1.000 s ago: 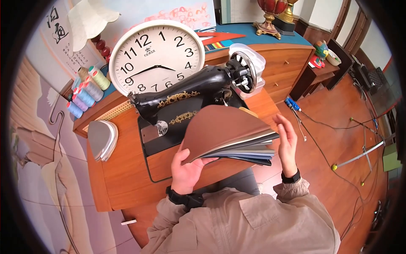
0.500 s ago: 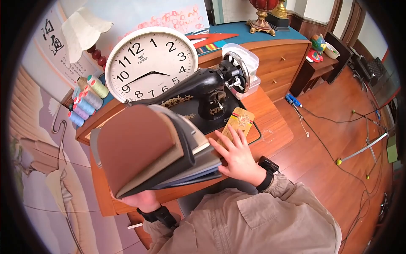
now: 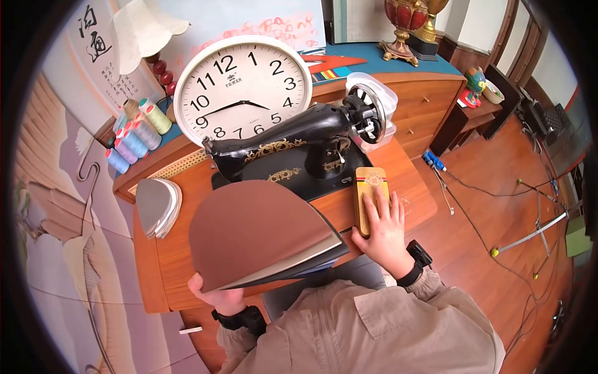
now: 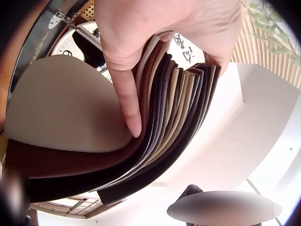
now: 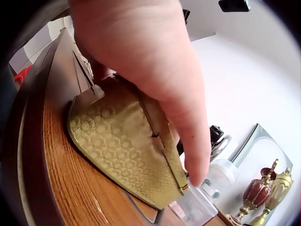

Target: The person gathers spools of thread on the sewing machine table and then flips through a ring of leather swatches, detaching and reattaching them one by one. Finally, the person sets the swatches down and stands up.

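My left hand (image 3: 221, 298) grips a thick stack of half-round leather-like sheets (image 3: 261, 230) by its near left edge, over the front of the table. The brown sheet faces up in the head view. In the left wrist view, many bent layers, brown, black, grey and tan, fan out, with a beige sheet (image 4: 66, 103) outermost. My right hand (image 3: 387, 240) lies with extended fingers over a gold tin box (image 3: 370, 177) at the table's right side, its thumb by the near left edge. The patterned side of the gold tin (image 5: 122, 141) shows under that hand in the right wrist view.
A black sewing machine (image 3: 293, 134) stands just behind the stack. Grey and white curved pieces (image 3: 156, 207) lie at the left of the wooden table (image 3: 169, 258). Behind are a wall clock (image 3: 243, 87), several thread spools (image 3: 138, 132) and clear plastic boxes (image 3: 381, 93).
The left hand carried the sheet stack leftward, tilting it up midway and lowering it flatter. The right hand left the stack's right side and came down onto the gold tin.
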Available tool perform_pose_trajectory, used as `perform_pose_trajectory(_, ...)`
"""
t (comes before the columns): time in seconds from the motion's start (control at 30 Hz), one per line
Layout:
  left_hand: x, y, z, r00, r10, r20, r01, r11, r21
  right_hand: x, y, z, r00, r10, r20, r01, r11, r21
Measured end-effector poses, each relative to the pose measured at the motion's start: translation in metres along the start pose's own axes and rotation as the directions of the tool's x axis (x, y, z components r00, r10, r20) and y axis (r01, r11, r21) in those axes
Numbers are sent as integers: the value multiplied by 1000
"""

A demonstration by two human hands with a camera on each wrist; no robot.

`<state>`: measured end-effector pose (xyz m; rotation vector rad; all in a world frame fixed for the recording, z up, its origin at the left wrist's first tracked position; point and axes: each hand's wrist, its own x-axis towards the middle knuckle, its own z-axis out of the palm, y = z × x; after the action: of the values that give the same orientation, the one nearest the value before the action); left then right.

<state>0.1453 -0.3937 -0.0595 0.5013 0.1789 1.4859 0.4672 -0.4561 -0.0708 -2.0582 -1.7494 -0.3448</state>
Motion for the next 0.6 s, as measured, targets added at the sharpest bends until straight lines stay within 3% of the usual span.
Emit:
perform_pose_trajectory(0.07,0,-4,1,999,-30,-37,30,999,17,-3,5,1,990,108,89,-121,982,144)
perform_pose_trajectory(0.13,0,-8,0,994,-71,-78,76,996,53,-4,8,-1,989,112,92,-124,983,136)
perform_pose_trajectory(0.33,2,-13,-4,993,-102,-67,114,970,213,-6,31,-7,994,81,-72,-69,987,146)
perform_pose_trajectory(0.47,2,-15,6,993,-111,-39,117,958,261,-1,49,-11,980,58,-190,-48,997,54)
perform_pose_trajectory(0.6,4,-19,8,990,-134,-42,141,938,317,7,69,-3,980,102,-170,-96,994,44)
